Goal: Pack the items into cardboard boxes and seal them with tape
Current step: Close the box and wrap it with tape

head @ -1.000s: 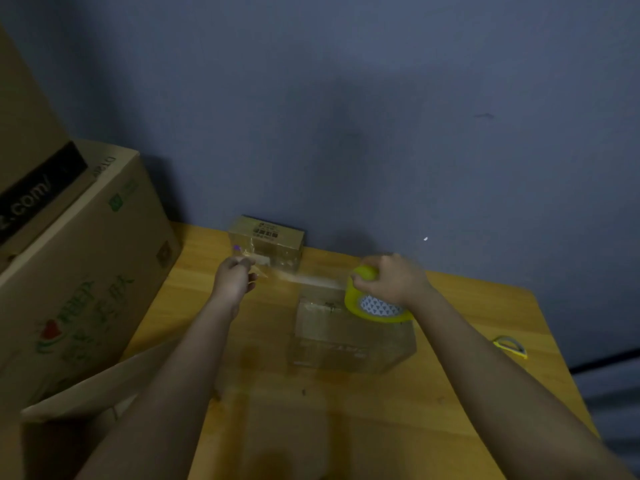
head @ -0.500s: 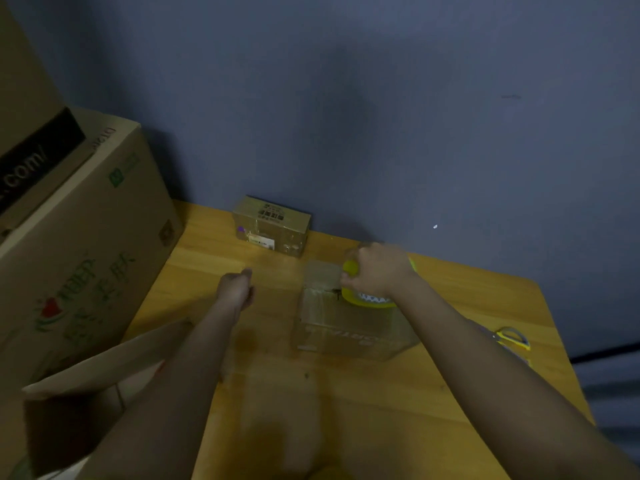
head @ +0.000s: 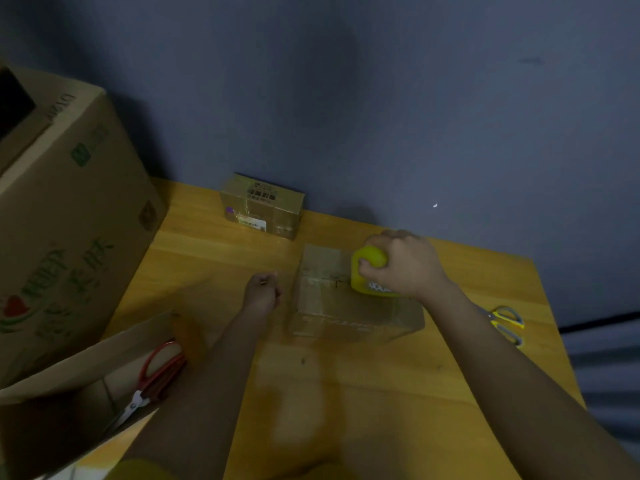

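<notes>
A small closed cardboard box [head: 346, 308] lies in the middle of the wooden table [head: 398, 393]. My right hand [head: 405, 265] grips a yellow tape dispenser [head: 367, 271] and holds it down on the box's top near the far right. My left hand [head: 261, 294] hovers just left of the box with fingers curled, pinching the end of the clear tape. The tape itself is barely visible. A second small box [head: 263, 206], taped shut, stands at the back against the wall.
A big printed cardboard carton [head: 69, 220] fills the left side. An open box [head: 69, 375] at the lower left holds red-handled scissors [head: 157, 374]. Yellow-handled scissors [head: 506, 322] lie near the table's right edge. A blue wall is behind.
Both hands came down: the dispenser dropped from above the box onto its top, and my left hand moved from near the back box down beside the middle box's left side.
</notes>
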### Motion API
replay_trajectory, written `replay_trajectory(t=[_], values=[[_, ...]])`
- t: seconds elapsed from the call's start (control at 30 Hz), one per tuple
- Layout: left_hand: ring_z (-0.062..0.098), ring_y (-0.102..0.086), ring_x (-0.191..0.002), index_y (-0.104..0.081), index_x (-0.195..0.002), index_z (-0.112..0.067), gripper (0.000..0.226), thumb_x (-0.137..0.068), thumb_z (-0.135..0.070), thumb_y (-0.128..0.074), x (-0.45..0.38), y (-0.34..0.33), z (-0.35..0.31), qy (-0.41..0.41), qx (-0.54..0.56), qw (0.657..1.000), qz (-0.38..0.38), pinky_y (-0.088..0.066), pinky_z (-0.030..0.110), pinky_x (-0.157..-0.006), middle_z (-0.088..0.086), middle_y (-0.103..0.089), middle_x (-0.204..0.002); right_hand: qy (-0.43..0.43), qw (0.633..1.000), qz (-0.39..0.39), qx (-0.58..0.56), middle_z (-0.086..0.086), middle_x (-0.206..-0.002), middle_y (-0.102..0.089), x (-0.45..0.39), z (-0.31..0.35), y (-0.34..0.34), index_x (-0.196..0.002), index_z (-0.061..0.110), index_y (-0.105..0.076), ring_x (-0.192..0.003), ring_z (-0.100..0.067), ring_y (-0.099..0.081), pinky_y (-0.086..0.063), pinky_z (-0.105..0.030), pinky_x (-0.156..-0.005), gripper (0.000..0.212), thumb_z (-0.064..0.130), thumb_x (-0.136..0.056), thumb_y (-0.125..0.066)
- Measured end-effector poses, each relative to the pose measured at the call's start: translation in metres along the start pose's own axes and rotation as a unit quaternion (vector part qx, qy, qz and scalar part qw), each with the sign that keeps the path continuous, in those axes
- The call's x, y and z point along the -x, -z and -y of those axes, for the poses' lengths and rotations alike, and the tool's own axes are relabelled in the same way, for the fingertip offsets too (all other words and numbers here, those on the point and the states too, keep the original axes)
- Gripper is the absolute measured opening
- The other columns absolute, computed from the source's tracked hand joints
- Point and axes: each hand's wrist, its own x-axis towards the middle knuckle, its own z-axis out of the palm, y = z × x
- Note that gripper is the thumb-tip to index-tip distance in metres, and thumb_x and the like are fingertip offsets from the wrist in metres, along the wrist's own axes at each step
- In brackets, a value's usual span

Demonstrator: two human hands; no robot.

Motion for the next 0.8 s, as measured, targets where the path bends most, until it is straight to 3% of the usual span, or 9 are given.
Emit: replay_trajectory(t=[0.2, 0.33, 0.5, 0.6, 0.7, 0.8], values=[[0.017, -0.044, -0.056, -0.051, -0.090, -0.009, 0.024, -0.101, -0.030, -0.047, -0.002, -0.007, 0.003, 0.018, -0.008, 1.000, -0.001, -0.037, 0.030, -0.054, 0.006, -0.047, -0.069, -0.011, 1.000, -0.009, -0.019, -0.003, -0.101, -0.069, 0.000, 0.001, 0.001, -0.103, 0.023, -0.070, -0.101, -0.028, -0.060, -0.044, -0.032, -0.076, 0.034, 0.047, -0.081, -0.059], [0.019, -0.047, -0.059, -0.051, -0.093, -0.008, 0.024, -0.100, -0.031, -0.050, -0.004, -0.010, 0.009, 0.035, -0.004, 0.999, 0.005, -0.040, 0.031, -0.055, 0.006, -0.050, -0.072, -0.017, 1.000, -0.007, -0.023, -0.002, -0.103, -0.069, 0.000, 0.001, 0.000, -0.105, 0.023, -0.070, -0.102, -0.027, -0.059, -0.044, -0.032, -0.077, 0.034, 0.045, -0.081, -0.061], [0.024, -0.053, -0.066, -0.048, -0.086, -0.012, 0.016, -0.101, -0.014, -0.045, -0.006, -0.032, 0.015, 0.036, 0.031, 0.999, 0.023, -0.043, 0.026, -0.048, 0.010, -0.055, -0.087, -0.028, 0.999, -0.014, -0.021, -0.001, -0.099, -0.069, 0.001, 0.002, -0.002, -0.104, 0.024, -0.071, -0.100, -0.026, -0.060, -0.043, -0.030, -0.074, 0.034, 0.046, -0.080, -0.062], [0.035, -0.058, -0.092, -0.049, -0.104, -0.020, 0.007, -0.102, -0.024, -0.043, -0.007, -0.034, 0.015, 0.063, -0.015, 0.998, 0.025, -0.046, 0.034, -0.061, 0.020, -0.053, -0.118, -0.029, 0.999, -0.013, -0.021, 0.001, -0.098, -0.068, 0.001, 0.002, -0.001, -0.104, 0.026, -0.070, -0.099, -0.026, -0.060, -0.043, -0.030, -0.072, 0.033, 0.047, -0.080, -0.062], [0.039, -0.056, -0.109, -0.037, -0.137, -0.031, 0.035, -0.102, -0.033, -0.039, -0.013, -0.031, 0.013, 0.110, -0.046, 0.991, 0.066, -0.052, 0.045, -0.084, 0.022, -0.046, -0.133, -0.028, 0.999, -0.011, -0.021, 0.000, -0.097, -0.068, 0.002, 0.003, -0.001, -0.103, 0.026, -0.070, -0.099, -0.026, -0.060, -0.043, -0.029, -0.070, 0.032, 0.047, -0.080, -0.062], [0.040, -0.047, -0.121, -0.027, -0.148, -0.028, 0.047, -0.102, -0.029, -0.039, -0.017, -0.025, 0.008, 0.014, -0.201, 0.978, 0.046, -0.044, 0.044, -0.098, 0.020, -0.034, -0.144, -0.031, 0.999, -0.010, -0.019, 0.001, -0.098, -0.067, 0.001, 0.004, 0.000, -0.104, 0.026, -0.070, -0.100, -0.025, -0.060, -0.042, -0.029, -0.070, 0.033, 0.047, -0.080, -0.062]])
